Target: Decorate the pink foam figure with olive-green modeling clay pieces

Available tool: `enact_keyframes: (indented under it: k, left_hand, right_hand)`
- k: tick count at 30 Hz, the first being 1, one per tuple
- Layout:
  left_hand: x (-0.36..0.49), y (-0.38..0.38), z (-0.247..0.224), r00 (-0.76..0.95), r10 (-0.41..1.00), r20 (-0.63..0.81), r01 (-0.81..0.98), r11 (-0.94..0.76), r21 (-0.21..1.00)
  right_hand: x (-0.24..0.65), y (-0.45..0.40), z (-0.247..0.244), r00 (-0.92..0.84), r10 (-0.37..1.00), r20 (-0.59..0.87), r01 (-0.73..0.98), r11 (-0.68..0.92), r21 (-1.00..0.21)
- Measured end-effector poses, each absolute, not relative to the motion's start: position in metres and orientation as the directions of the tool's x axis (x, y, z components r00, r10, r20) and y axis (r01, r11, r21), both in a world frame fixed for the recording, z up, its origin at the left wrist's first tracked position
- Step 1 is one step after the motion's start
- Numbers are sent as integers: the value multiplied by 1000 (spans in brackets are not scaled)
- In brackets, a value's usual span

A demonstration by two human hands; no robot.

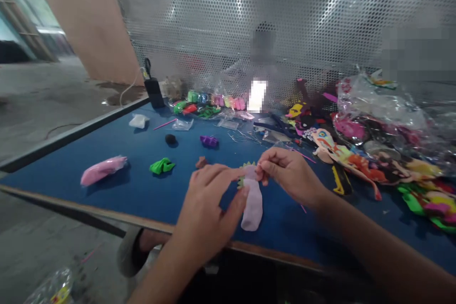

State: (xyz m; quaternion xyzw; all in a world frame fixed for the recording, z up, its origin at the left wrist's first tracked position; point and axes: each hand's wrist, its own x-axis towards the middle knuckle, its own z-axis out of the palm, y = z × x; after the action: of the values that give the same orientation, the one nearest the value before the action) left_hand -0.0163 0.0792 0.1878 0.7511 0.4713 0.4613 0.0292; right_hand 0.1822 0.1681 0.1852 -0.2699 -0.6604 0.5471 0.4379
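Observation:
A pale pink, flat, soft clay-like shape (pixel 252 206) lies on the blue table, with small green-yellow spikes (pixel 241 183) along its upper and left edges. My left hand (pixel 210 204) reaches over from the left, index finger and thumb apart, their tips touching the shape's left side. At its upper right, my right hand (pixel 285 171) is closed in a pinch; whatever is between the fingertips is too small to make out. Just beyond my left hand sits a brown lump (pixel 201 162), partly hidden by the fingers.
Left on the table (pixel 135 204) are a pink packet (pixel 103 170), a green lump (pixel 162 166), a black ball (pixel 170 139) and a purple lump (pixel 209 141). Colourful clay-like figures (pixel 356 156) and plastic bags crowd the right. A perforated metal panel (pixel 206 23) stands behind.

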Motion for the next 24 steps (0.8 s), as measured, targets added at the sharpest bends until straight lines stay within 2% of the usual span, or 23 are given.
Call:
enact_keyframes:
  k: [4, 7, 10, 14, 20, 24]
  left_hand:
    - [4, 70, 163, 5, 818, 575, 478, -507, 718]
    - [13, 63, 149, -158, 807, 569, 421, -466, 778]
    - [16, 61, 144, -242, 779, 579, 402, -462, 790]
    - [17, 63, 143, -206, 784, 586, 411, -474, 778]
    - [19, 65, 138, -179, 797, 577, 438, -461, 772]
    - [17, 63, 135, -202, 780, 592, 441, -467, 766]
  right_hand:
    - [194, 166, 167, -507, 835, 216, -288, 72, -955]
    - [191, 166, 167, -522, 836, 167, -314, -6, -949]
    - [189, 163, 167, -533, 840, 101, -288, -68, -955]
    - [187, 161, 164, -523, 850, 60, -280, -105, -954]
    - [190, 163, 164, -486, 855, 180, -398, -32, -917]
    - [195, 174, 169, -410, 899, 153, -269, 41, -962]
